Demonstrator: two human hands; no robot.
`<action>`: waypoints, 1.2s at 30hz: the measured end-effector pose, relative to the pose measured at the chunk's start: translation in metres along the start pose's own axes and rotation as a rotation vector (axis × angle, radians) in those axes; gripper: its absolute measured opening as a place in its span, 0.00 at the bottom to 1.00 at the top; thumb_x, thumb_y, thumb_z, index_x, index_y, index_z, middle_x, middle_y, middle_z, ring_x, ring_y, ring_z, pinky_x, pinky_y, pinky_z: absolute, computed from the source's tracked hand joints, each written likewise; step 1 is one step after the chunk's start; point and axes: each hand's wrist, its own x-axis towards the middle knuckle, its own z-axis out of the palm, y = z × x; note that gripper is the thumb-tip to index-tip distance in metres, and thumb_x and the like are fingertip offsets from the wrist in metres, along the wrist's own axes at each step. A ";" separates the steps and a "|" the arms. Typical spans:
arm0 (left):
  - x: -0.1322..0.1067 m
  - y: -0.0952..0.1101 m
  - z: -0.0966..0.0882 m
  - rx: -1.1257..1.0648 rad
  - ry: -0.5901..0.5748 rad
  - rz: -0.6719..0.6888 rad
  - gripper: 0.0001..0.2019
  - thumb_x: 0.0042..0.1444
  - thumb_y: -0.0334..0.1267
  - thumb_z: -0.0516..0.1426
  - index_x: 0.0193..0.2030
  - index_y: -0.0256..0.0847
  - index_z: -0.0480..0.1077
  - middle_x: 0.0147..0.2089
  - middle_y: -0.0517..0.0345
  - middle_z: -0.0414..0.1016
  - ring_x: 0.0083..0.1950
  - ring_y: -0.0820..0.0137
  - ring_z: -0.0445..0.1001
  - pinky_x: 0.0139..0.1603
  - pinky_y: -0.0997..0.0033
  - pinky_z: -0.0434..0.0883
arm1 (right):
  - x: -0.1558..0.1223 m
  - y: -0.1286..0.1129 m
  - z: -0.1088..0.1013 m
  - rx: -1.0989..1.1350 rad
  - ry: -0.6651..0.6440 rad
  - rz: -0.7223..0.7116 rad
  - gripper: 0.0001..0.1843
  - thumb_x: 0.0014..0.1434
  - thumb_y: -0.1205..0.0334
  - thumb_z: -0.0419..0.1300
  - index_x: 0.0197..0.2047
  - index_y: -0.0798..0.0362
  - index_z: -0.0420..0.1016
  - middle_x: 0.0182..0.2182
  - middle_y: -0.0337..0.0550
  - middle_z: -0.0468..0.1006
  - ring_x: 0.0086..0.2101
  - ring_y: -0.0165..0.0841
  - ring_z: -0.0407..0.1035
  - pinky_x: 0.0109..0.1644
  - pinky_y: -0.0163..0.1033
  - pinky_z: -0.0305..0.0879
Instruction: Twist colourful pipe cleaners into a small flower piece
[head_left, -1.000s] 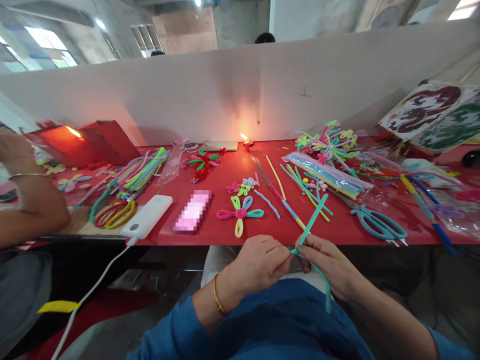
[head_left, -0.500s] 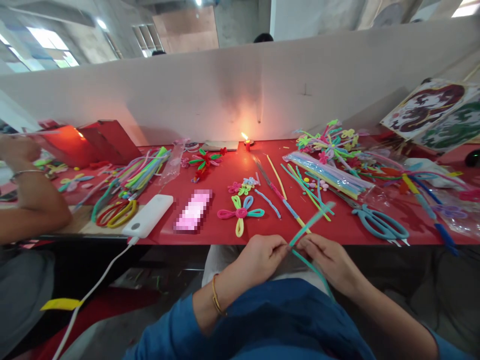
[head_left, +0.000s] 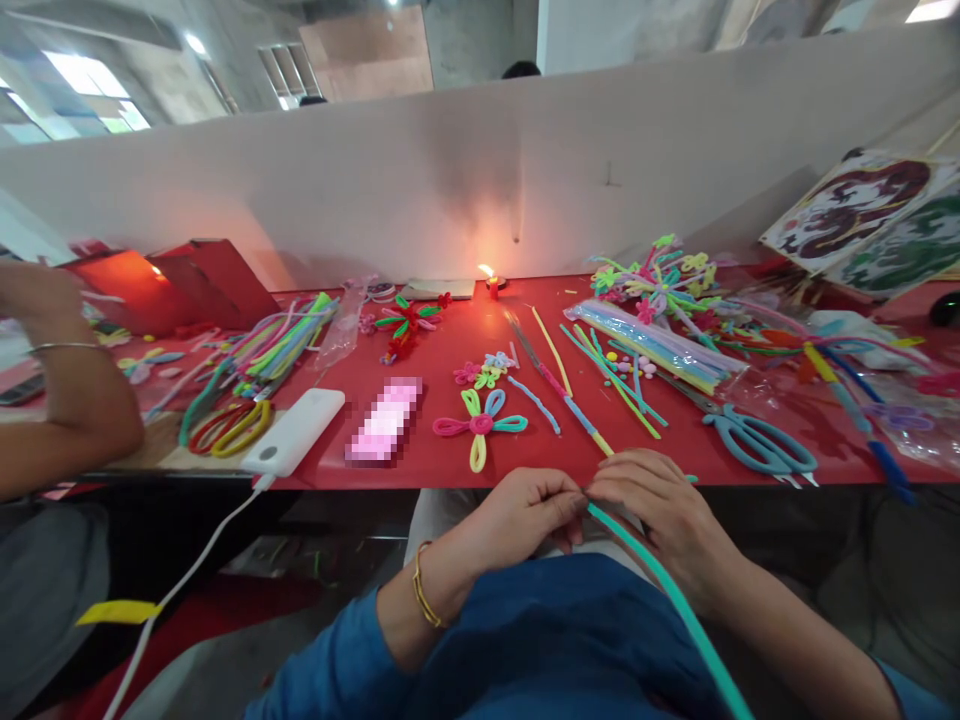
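Note:
My left hand [head_left: 525, 518] and my right hand [head_left: 660, 510] meet just below the front edge of the red table [head_left: 442, 465]. Both pinch a teal pipe cleaner [head_left: 675, 600] where the fingertips touch. Its long free end runs down and to the right across my blue-sleeved right arm. A finished pipe-cleaner flower [head_left: 480, 427] with pink, green, blue and yellow loops lies on the table just beyond my left hand.
Blue scissors [head_left: 757, 445] lie at the right, beside a bag of pipe cleaners [head_left: 652, 345]. A lit candle [head_left: 493, 283] burns at the back by the partition. A white power bank [head_left: 294, 432] with cable and more pipe cleaners [head_left: 262, 350] lie left, near another person's arm [head_left: 67, 420].
The pipe cleaner's upper end, which pointed up over the table, has been pulled down into my fingers. Its free end now stretches long toward the lower right.

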 end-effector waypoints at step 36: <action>0.002 0.005 0.005 0.252 0.163 0.136 0.07 0.52 0.35 0.50 0.29 0.35 0.66 0.22 0.61 0.67 0.24 0.77 0.65 0.25 0.78 0.64 | 0.005 -0.005 -0.007 -0.026 -0.060 0.288 0.13 0.57 0.62 0.51 0.23 0.54 0.71 0.23 0.42 0.69 0.27 0.32 0.63 0.31 0.36 0.58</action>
